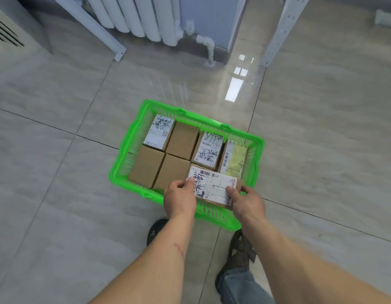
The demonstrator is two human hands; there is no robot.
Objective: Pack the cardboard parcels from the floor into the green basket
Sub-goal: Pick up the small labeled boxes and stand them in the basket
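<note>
The green basket stands on the tiled floor, holding several cardboard parcels side by side. Three plain brown ones sit at its left and middle; others carry white shipping labels. Over the basket's near right corner, a labelled parcel is held at both ends. My left hand grips its left end with the thumb on the label. My right hand grips its right end. The parcel's underside is hidden.
A white radiator and its pipe stand at the back wall. Two pale metal shelf legs reach the floor behind the basket. My feet in dark shoes stand just before the basket. Glossy floor tiles surround it.
</note>
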